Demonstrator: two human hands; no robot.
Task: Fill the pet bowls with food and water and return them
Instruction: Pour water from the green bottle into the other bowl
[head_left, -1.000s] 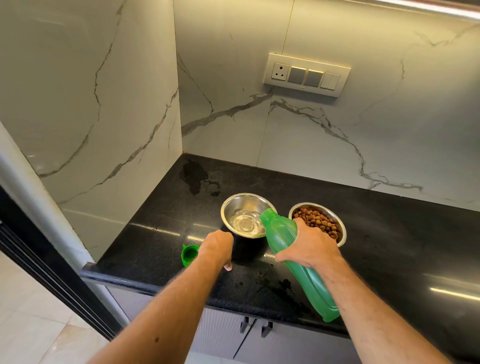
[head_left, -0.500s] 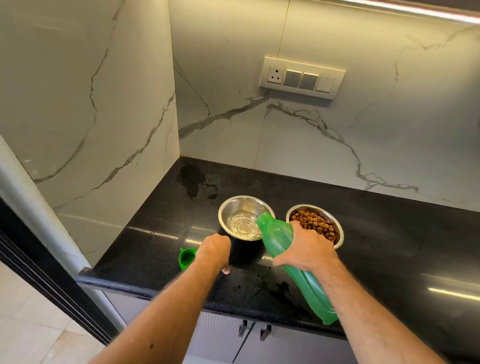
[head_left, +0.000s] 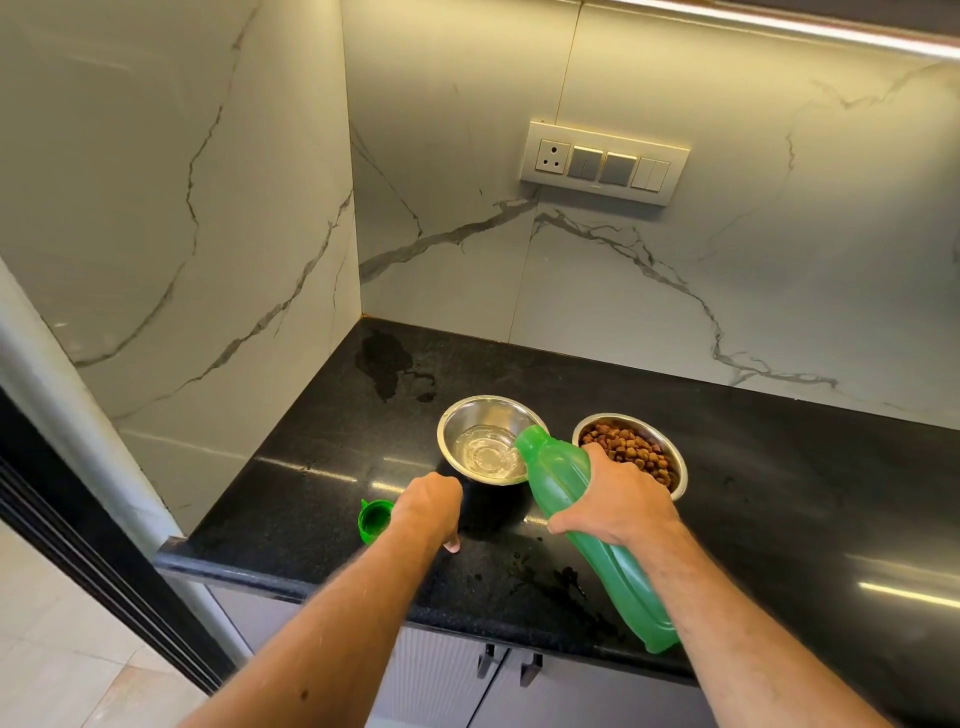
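Two steel pet bowls stand side by side on the black counter (head_left: 779, 467). The left bowl (head_left: 462, 415) holds a little clear water. The right bowl (head_left: 670, 452) is full of brown kibble. My right hand (head_left: 618, 499) grips a green plastic bottle (head_left: 618, 587), tilted with its open mouth over the left bowl's rim. My left hand (head_left: 428, 506) rests on the counter against the dark base of the left bowl, fingers curled down. The bottle's green cap (head_left: 375, 519) lies on the counter left of my left hand.
Marble walls close the corner at the back and left. A switch panel (head_left: 605, 162) is on the back wall. Wet patches mark the counter at the back corner (head_left: 384, 364) and near the front edge (head_left: 550, 577). Cabinet handles (head_left: 509, 665) sit below the counter.
The bottle stays tilted over the left bowl and water keeps collecting in it. Both hands hold about the same places.
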